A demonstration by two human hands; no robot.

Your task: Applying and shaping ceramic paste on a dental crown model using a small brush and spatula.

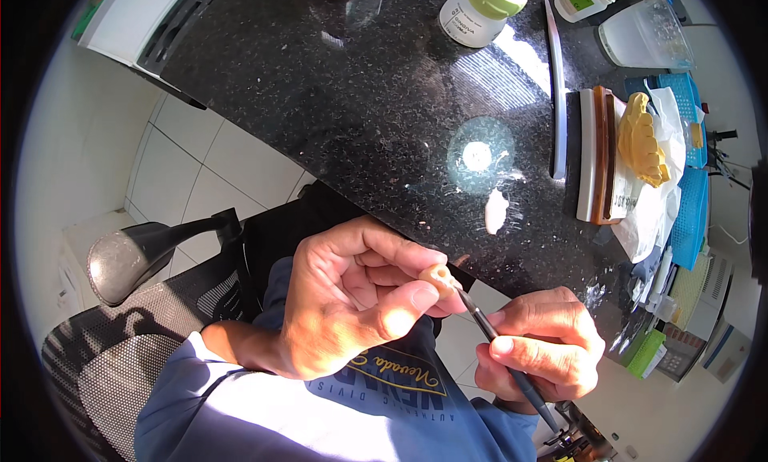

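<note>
Nearest, the left hand (352,298) is bent round in front of the wearer's shirt (320,406), pinching a small beige piece (438,275) between thumb and fingertips. The piece is off the surface (320,102), held up just outside its near edge. The grip is right at the tips, which probably leaves the pitted face and one side bare for work; the curled fingers seem to back it up from behind.

The right hand (548,346) grasps a slim dark tool (524,382) like a pen, thumb and fingers low on the shaft, likely for fine control. The tool slants up and left so that its tip meets the piece, or comes very close to it; which, I cannot tell. Having both hands close together and in sunlight likely helps steadiness and sight.

On the surface, in from the near edge, lies a white smear (496,212), within easy reach of the right hand. Further in, toward the right edge, a long thin bar (556,94) lies lengthwise. Beyond it a yellow cast (640,142) rests by a stack (592,158), apparently set aside to leave working room. Farthest from the near edge stand a green-capped jar (474,18), a small bottle (588,0) and a clear tub (646,34), perhaps parked there as supplies.
</note>
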